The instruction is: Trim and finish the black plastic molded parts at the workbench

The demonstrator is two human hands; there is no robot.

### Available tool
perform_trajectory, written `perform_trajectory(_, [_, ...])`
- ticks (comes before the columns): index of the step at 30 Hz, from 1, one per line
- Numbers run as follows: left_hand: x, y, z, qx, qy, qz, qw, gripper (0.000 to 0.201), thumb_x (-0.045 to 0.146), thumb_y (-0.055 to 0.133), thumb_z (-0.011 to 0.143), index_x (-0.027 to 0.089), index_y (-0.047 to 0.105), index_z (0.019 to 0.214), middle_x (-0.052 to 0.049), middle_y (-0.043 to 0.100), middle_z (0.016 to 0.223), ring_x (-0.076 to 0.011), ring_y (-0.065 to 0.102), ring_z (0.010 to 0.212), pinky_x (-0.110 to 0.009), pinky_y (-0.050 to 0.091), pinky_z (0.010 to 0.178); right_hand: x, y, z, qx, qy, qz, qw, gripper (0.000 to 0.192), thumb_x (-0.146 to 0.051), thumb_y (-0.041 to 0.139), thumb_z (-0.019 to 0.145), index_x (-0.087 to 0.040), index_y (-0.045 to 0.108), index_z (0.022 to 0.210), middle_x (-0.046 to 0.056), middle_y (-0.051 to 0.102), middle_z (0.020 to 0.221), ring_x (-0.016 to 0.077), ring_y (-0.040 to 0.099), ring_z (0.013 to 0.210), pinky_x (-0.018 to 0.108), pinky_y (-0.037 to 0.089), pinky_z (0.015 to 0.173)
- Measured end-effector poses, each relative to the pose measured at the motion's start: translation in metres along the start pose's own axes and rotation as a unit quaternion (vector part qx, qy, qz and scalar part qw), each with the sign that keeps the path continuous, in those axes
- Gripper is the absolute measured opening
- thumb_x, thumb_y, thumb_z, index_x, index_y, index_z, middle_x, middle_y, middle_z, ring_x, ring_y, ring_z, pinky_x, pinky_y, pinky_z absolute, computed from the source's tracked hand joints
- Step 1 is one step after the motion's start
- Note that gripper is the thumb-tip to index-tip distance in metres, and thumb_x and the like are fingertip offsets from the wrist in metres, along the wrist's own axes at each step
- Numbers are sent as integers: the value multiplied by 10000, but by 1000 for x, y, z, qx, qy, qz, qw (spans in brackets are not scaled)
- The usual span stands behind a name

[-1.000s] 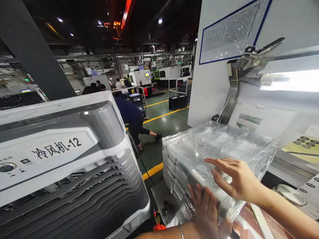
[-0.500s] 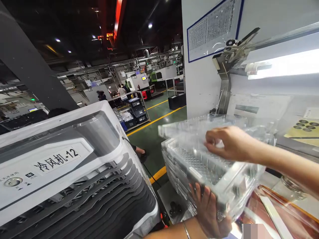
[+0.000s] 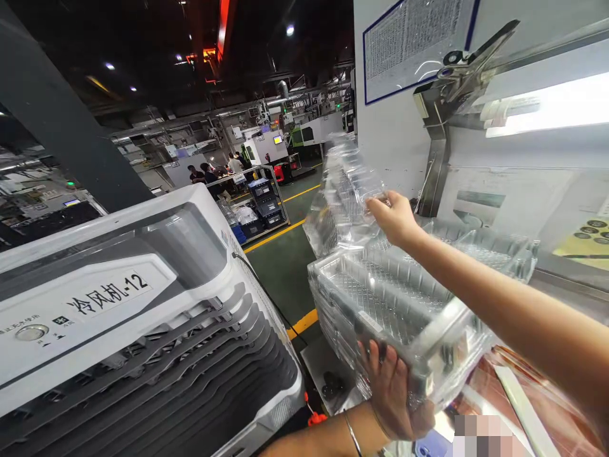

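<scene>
Factory aisle behind, left hand grips ribbed clear tray stack; right hand pinches lifted tray.

We cannot read the posted sheet on the wall; its print is too small and its top is cut by the picture's edge. The air cooler runs off the left and bottom edges. Our left hand has its palm hidden against the stack of clear trays, and how many trays are nested there we cannot count. The lifted tray is blurred. A pixelated patch masks part of the desk. The distant workers are too small to make out.
</scene>
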State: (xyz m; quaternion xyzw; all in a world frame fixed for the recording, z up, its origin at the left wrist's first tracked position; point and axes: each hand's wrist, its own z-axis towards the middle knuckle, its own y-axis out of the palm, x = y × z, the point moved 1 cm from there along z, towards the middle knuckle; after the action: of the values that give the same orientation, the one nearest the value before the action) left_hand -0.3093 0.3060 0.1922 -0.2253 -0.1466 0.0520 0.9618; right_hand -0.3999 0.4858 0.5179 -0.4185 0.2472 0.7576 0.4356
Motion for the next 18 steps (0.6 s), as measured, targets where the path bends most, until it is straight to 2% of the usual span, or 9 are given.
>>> perform_trajectory(2, [2,-2,4,17,11,1,1000,1218,445,658,523,183,9,1520,-221,656,1128,-379,284,1382,-659,285,1114,-6,-2,5,23,-15,98,995,146,-270,558,766,-241,446,677,-23,492,591,148,479,560,314,427,551])
perform_trajectory(4, [4,-5,9,32,25,-2,999,1196,404,658,519,146,60,1523,-220,646,1159,-377,256,1398,-657,294,1117,-20,-8,8,52,-94,177,978,114,-300,508,819,-255,447,734,-12,515,670,165,540,653,333,462,630])
perform_trajectory(7, [7,-12,17,46,36,-6,998,1143,355,646,543,118,105,1521,-205,589,1273,-378,229,1409,-663,296,1114,-24,-16,5,111,-155,160,969,122,-316,515,821,-249,447,744,-18,508,687,154,537,672,330,453,676])
perform_trajectory(9, [8,-16,21,50,39,-6,998,1096,337,632,577,113,118,1519,-187,535,1347,-379,231,1408,-662,300,1113,-8,-15,-4,111,-94,73,987,151,-308,569,761,-226,462,691,-31,483,619,132,481,592,306,418,612])
perform_trajectory(11, [9,-19,23,51,43,-5,998,1053,327,615,613,113,121,1518,-170,501,1387,-379,245,1403,-660,300,1115,13,-9,-14,54,32,6,998,182,-306,609,695,-212,464,636,-43,457,550,116,422,526,284,377,540])
perform_trajectory(13, [9,-17,21,51,42,-3,998,1029,330,600,636,117,118,1519,-159,498,1392,-379,262,1396,-662,294,1118,26,-1,-21,3,116,35,993,199,-336,605,680,-214,454,636,-45,457,535,117,424,510,273,375,508])
perform_trajectory(15, [7,-12,14,46,28,1,999,1038,351,598,640,147,96,1525,-149,516,1376,-372,279,1388,-652,292,1125,27,3,-23,-3,94,116,989,209,-380,577,706,-222,444,681,-41,481,578,125,473,540,269,412,527])
perform_trajectory(17, [3,-4,4,23,8,-1,1000,1078,418,609,632,214,43,1526,-139,536,1354,-364,297,1378,-630,318,1121,24,1,-22,20,17,152,988,210,-408,546,746,-229,438,722,-39,496,629,131,517,590,273,446,574])
perform_trajectory(18, [0,1,-1,-9,-7,-4,1000,1102,455,617,624,260,2,1518,-129,534,1355,-358,302,1374,-623,338,1108,23,-3,-22,37,-16,140,989,212,-416,535,765,-233,435,729,-40,494,641,133,525,608,278,454,594])
